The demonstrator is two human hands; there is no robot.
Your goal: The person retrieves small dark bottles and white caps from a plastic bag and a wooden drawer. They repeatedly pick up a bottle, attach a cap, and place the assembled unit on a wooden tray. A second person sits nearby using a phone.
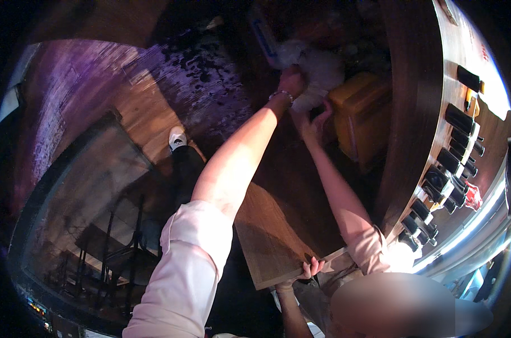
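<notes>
My left hand [292,83], with a beaded bracelet at the wrist, reaches into a dark recess. Its fingers are closed at the edge of a pale, crumpled, see-through plastic bag [323,67]; dim light blurs the grip. Just below, a co-worker's hand [316,123] reaches toward the same bag with its fingers apart. Right beside that hand stands a yellow-orange box [360,112]. Another hand [309,269], apparently not mine, holds the edge of a brown wooden panel [269,236]. I do not see my right hand.
A co-worker leans in at the lower right. Along the right runs a wooden counter [413,101] with several black items [450,163] on it. A dark-rimmed glass panel [81,197] is at the left. My shoe [177,138] rests on the wooden floor [145,110].
</notes>
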